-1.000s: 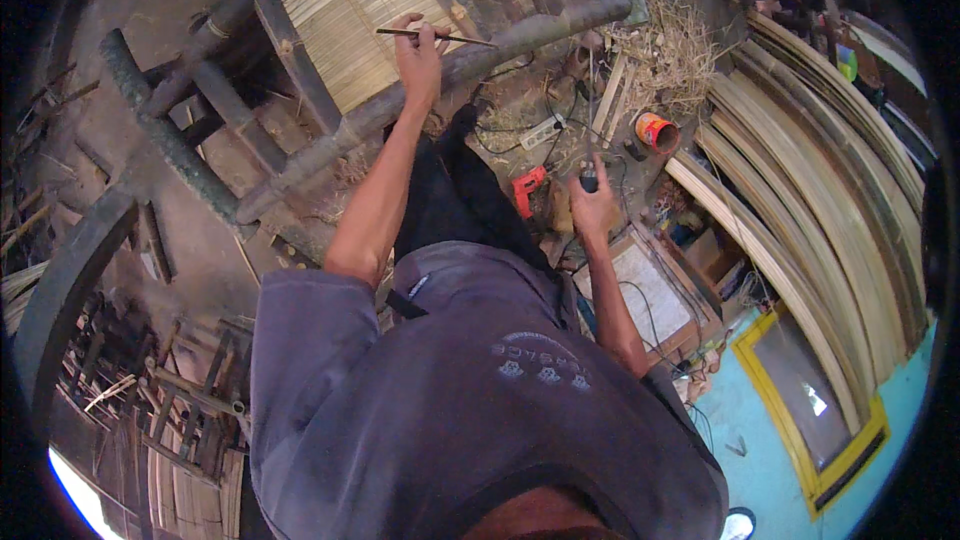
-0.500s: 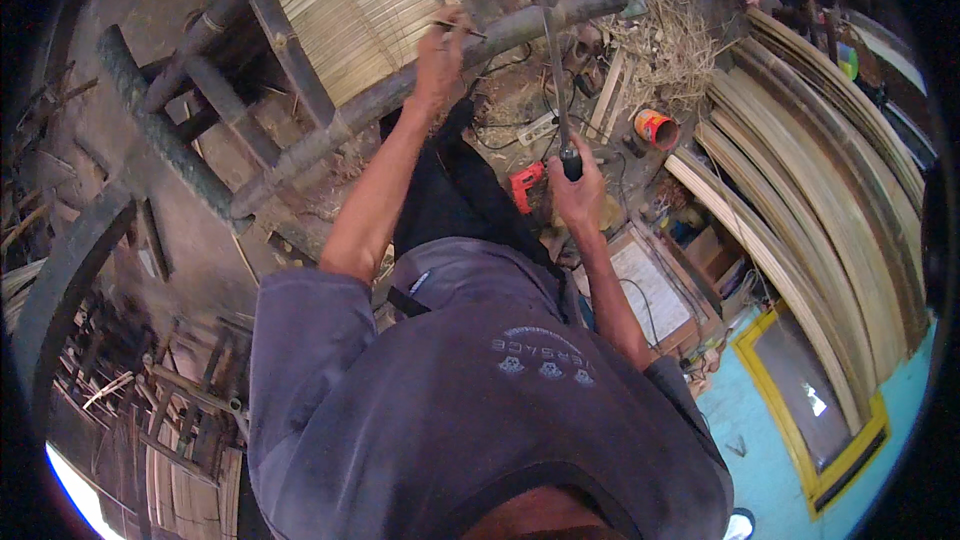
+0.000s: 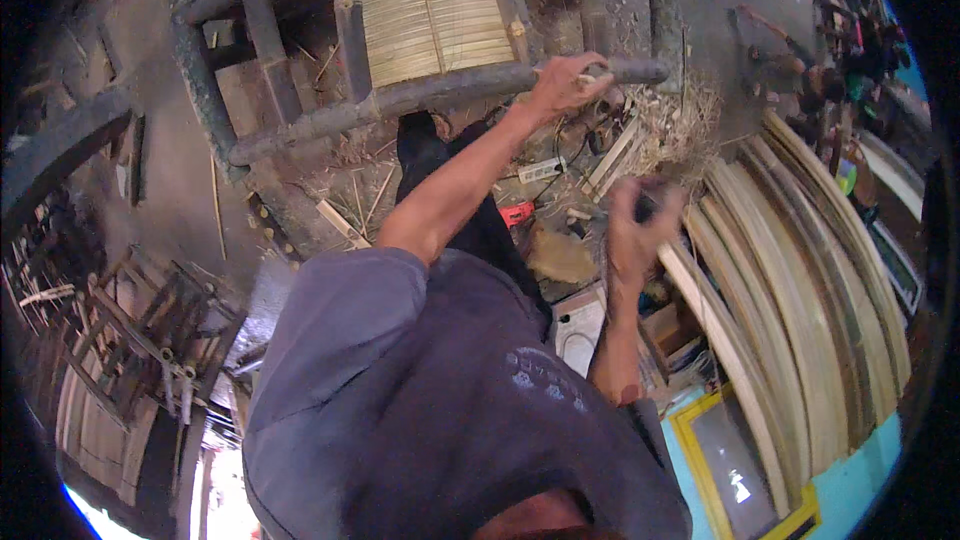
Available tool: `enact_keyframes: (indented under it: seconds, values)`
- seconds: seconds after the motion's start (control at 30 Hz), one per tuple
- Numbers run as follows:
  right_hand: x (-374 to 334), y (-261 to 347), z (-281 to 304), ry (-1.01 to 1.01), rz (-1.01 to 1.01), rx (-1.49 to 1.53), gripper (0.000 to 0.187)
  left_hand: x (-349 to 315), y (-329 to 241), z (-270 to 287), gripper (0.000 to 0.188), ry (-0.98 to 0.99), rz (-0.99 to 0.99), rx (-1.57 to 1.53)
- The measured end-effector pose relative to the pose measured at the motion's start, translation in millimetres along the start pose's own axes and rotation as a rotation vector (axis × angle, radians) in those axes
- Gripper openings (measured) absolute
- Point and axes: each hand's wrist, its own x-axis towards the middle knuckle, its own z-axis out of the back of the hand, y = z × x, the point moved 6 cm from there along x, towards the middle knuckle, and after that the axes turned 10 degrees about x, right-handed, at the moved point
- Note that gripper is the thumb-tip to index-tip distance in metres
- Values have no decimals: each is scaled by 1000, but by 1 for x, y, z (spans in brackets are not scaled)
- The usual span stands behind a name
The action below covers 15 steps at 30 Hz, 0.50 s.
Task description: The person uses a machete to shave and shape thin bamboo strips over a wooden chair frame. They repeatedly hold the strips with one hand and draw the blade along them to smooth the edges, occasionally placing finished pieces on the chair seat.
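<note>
Right hand [image 3: 634, 232] round dark handle [image 3: 648, 206], clear of frame edge [image 3: 440, 92]

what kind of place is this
Probably a workshop for wood or bamboo work: there's a dark pole frame around a pale slatted panel, a scatter of shavings, and long pale strips lying side by side.

Dim interior light, blown-out white glare [image 3: 230, 492] at lower left, right hand [image 3: 640, 225] motion-blurred, fisheye distortion, black corners.
</note>
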Motion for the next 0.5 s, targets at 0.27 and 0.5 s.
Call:
enact_keyframes:
  seconds: [0.27,0.5]
  values:
    - [-23,-54,-53,252,-172,-296,29,-8,24,-13,22,-80,61,-178]
    - [18,26,23,-239,229,376,8,3,15,-14,19,-65,-25,23]
